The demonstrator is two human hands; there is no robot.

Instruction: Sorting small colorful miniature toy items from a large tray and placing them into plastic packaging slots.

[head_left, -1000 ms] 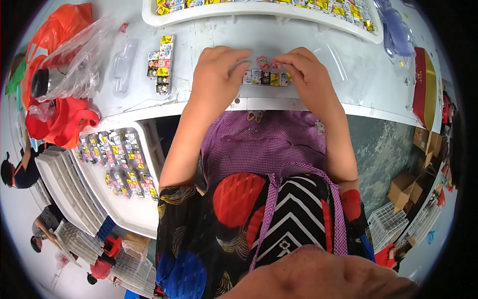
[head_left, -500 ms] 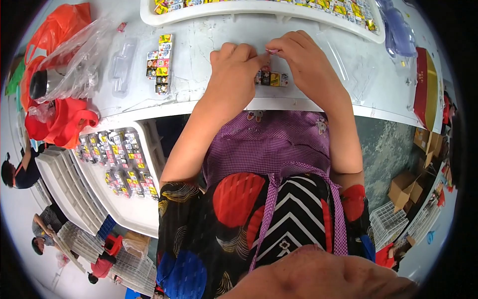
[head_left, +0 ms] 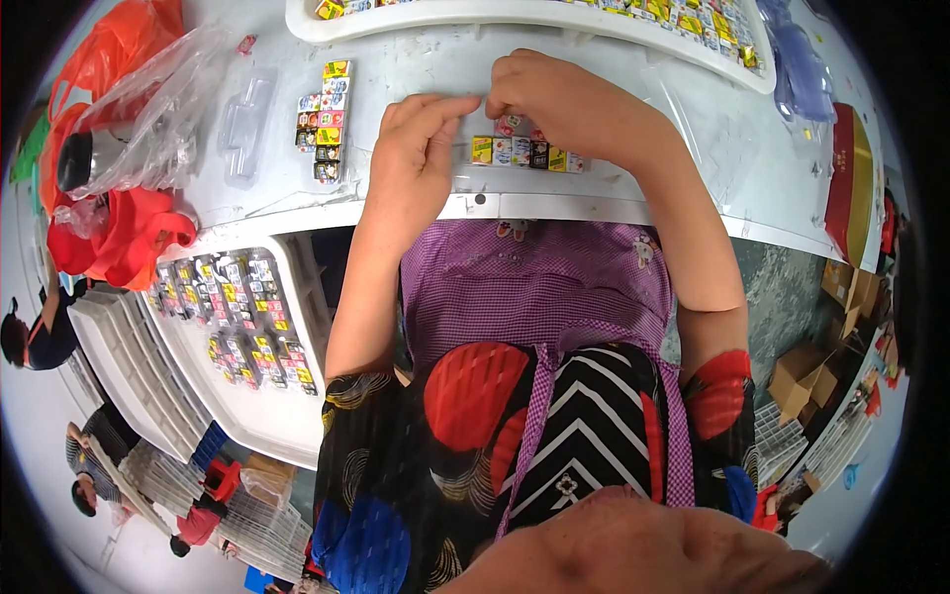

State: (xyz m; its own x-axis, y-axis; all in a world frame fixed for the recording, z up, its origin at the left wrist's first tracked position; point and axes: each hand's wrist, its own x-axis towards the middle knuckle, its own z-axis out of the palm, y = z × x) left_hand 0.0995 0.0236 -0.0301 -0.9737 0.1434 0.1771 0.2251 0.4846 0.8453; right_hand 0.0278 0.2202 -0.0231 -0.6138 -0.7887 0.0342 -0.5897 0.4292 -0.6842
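My left hand (head_left: 418, 148) is over the white table with its index finger stretched toward the right hand's fingertips; thumb and finger stand apart and I see nothing in them. My right hand (head_left: 564, 104) is closed, its fingertips bent down beside the left index finger; whatever they may hold is hidden. Under and in front of the right hand lies a row of small printed boxes (head_left: 522, 151), with a pink one (head_left: 510, 126) behind it. To the left a stepped block of similar boxes (head_left: 327, 124) lies in a transparent tray, next to an unfilled transparent blister tray (head_left: 245, 127).
A white bin (head_left: 445, 22) of small boxes stands at the table's back. Plastic bags (head_left: 163, 129) and a red bag (head_left: 119, 238) lie at left, a red-gold box (head_left: 843, 178) at right. Below left, a white tray (head_left: 223, 411) holds filled blister packs. Other people are farther left.
My left hand has moved left and opened out. My right hand has swung left across the boxes, uncovering more of the front row.
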